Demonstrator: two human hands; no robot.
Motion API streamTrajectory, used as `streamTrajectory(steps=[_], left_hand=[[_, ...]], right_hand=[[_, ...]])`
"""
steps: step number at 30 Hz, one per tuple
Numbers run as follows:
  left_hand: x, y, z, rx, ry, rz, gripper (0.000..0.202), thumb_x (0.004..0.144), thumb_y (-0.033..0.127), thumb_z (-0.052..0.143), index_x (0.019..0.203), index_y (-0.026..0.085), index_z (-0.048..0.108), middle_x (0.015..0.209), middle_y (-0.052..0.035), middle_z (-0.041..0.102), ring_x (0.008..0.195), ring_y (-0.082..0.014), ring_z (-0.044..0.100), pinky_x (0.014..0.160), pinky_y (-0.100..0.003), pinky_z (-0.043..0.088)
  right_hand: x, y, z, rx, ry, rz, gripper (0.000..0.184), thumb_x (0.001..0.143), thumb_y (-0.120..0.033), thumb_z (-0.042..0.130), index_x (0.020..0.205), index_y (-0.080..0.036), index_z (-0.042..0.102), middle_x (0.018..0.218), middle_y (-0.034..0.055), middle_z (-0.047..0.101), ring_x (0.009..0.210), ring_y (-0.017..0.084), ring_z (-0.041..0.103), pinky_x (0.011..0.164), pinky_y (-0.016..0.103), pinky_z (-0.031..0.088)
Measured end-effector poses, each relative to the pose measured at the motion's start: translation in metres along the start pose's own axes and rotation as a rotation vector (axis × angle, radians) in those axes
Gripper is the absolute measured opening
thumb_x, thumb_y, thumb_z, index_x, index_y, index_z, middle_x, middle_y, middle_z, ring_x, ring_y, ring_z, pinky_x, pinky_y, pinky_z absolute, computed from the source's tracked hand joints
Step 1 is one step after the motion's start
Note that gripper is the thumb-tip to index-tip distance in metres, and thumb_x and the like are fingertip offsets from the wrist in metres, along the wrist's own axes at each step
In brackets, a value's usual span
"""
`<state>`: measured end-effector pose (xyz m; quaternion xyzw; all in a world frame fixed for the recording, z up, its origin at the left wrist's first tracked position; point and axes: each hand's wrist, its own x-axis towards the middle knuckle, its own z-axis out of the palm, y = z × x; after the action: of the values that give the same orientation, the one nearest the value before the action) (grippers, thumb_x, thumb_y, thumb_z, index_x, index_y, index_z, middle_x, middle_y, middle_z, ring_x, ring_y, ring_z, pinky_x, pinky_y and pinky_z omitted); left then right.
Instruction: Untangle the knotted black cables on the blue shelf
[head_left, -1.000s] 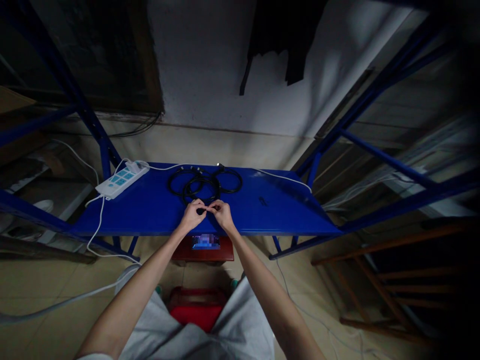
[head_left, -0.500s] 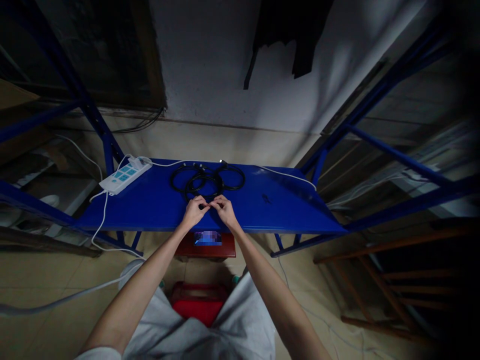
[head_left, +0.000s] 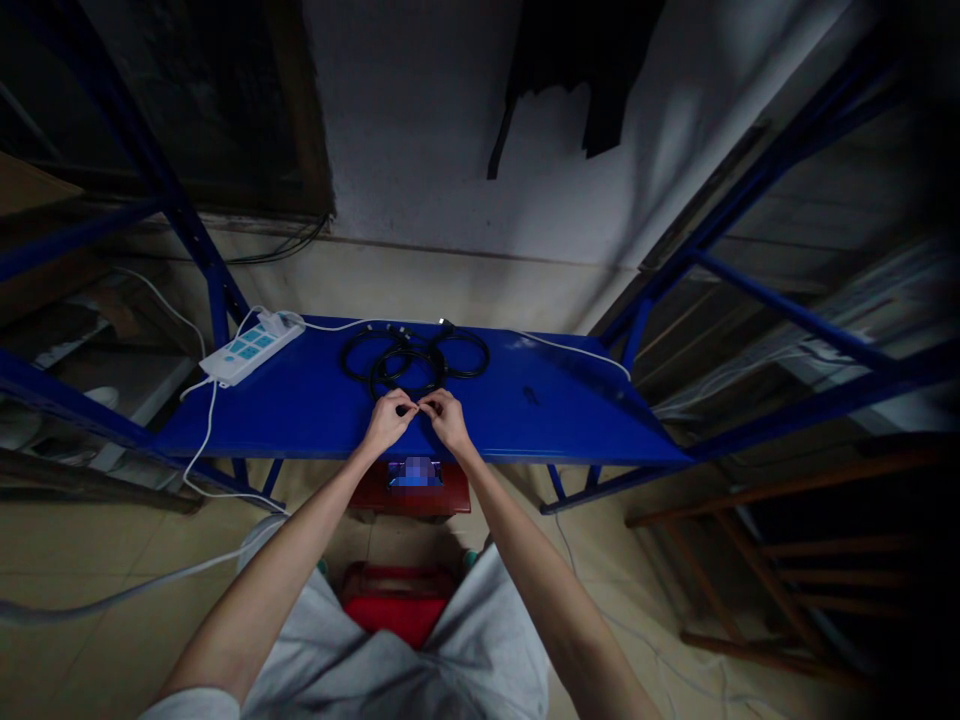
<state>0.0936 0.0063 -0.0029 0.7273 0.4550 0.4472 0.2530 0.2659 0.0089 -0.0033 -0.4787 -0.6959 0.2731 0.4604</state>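
**Small black piece (head_left: 409, 410) pinched over the blue metal shelf (head_left: 540, 430)**

At far left, a white cable (head_left: 202, 450) hangs down from the shelf edge, and a white power strip (head_left: 251, 351) with teal switches lies on the shelf. Next is the left hand (head_left: 386, 422); its fingers are closed together on the small black piece, near the shelf's front edge. Behind the hands, coils of black cable (head_left: 390, 358) lie flat on the shelf, just beside the fingers. The right hand (head_left: 448, 420) is closed in the same pinch, and its fingertips meet the left fingertips. The piece is too small to tell exactly, but it may be part of the cable. At right, a thin white cable (head_left: 570, 346) runs along the shelf's back edge.
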Motion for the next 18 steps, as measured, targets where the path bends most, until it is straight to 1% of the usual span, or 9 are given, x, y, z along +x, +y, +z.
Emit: streamTrajectory(steps=[5, 9, 11, 14, 18], left_hand=[[-0.0011, 0.0031, -0.0006, -0.034, 0.029, -0.007, 0.007, 0.084, 0.021, 0.068, 0.078, 0.02, 0.073, 0.085, -0.0032, 0.067, 0.082, -0.0169, 0.064, 0.077, -0.031, 0.051], [-0.0013, 0.0049, -0.0013, -0.064, 0.07, -0.029, 0.008, 0.084, 0.024, 0.069, 0.078, 0.019, 0.068, 0.082, -0.0024, 0.066, 0.078, -0.0162, 0.061, 0.074, -0.03, 0.05], [-0.0009, 0.0046, -0.0021, -0.06, 0.045, -0.031, 0.008, 0.084, 0.023, 0.068, 0.076, 0.019, 0.066, 0.082, -0.0021, 0.065, 0.078, -0.0164, 0.061, 0.074, -0.03, 0.049], [-0.0003, 0.0024, -0.0029, -0.049, -0.011, -0.026, 0.008, 0.082, 0.016, 0.067, 0.075, 0.019, 0.065, 0.081, -0.0015, 0.063, 0.079, -0.0163, 0.06, 0.075, -0.03, 0.047], [0.0003, -0.0021, -0.0021, -0.035, -0.042, -0.011, 0.01, 0.082, 0.012, 0.065, 0.075, 0.019, 0.064, 0.081, -0.0012, 0.062, 0.078, -0.0164, 0.06, 0.075, -0.03, 0.046]], right_hand=[[-0.0013, -0.0011, 0.001, -0.003, 0.007, -0.004, 0.01, 0.085, -0.019, 0.062, 0.078, -0.019, 0.069, 0.086, 0.0056, 0.061, 0.072, 0.017, 0.053, 0.066, 0.029, 0.041], [-0.0028, -0.0034, 0.0014, -0.055, -0.005, -0.015, 0.013, 0.086, -0.015, 0.054, 0.08, -0.019, 0.064, 0.088, 0.0052, 0.058, 0.074, 0.017, 0.052, 0.068, 0.028, 0.041], [-0.0036, -0.0045, 0.0023, -0.1, -0.013, -0.029, 0.014, 0.085, -0.012, 0.051, 0.08, -0.019, 0.062, 0.089, 0.0054, 0.057, 0.079, 0.018, 0.053, 0.071, 0.029, 0.041], [-0.0048, -0.0051, 0.0054, -0.184, -0.014, -0.039, 0.017, 0.081, -0.006, 0.05, 0.078, -0.019, 0.059, 0.089, 0.0061, 0.056, 0.084, 0.02, 0.053, 0.075, 0.031, 0.04], [-0.0053, -0.0036, 0.008, -0.246, -0.004, -0.019, 0.02, 0.076, -0.001, 0.049, 0.076, -0.019, 0.057, 0.087, 0.0065, 0.055, 0.085, 0.021, 0.052, 0.076, 0.032, 0.039]])
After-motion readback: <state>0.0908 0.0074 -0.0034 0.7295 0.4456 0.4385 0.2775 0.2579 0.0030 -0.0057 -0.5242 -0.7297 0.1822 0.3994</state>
